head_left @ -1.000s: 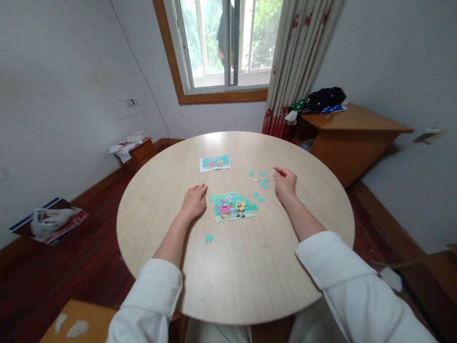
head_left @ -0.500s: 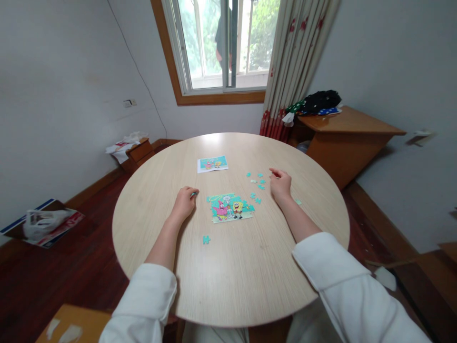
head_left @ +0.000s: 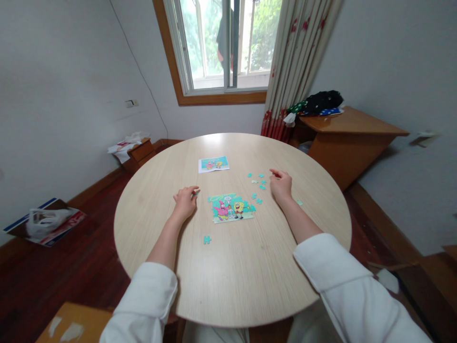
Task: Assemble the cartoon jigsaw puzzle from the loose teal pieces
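Note:
A partly built cartoon jigsaw (head_left: 231, 208) lies in the middle of the round wooden table (head_left: 228, 281). My left hand (head_left: 184, 201) rests just left of it, fingers pinched on a small teal puzzle piece (head_left: 194, 192). My right hand (head_left: 281, 184) sits to the right of the jigsaw, fingers curled, beside several loose teal pieces (head_left: 257, 180). Whether it holds anything is hidden. One stray teal piece (head_left: 206, 239) lies nearer to me. A printed reference picture (head_left: 213, 164) lies further back.
A wooden desk (head_left: 348, 131) with piled clothes stands at the right by a curtain (head_left: 296, 62). A window (head_left: 224, 43) is behind the table. A small cabinet (head_left: 137, 150) and a plastic bag (head_left: 43, 223) sit on the floor at left. A cardboard box (head_left: 71, 324) is near my left elbow.
My left hand went from lying flat beside the jigsaw to pinching a teal piece, and shifted slightly left. My right hand barely moved.

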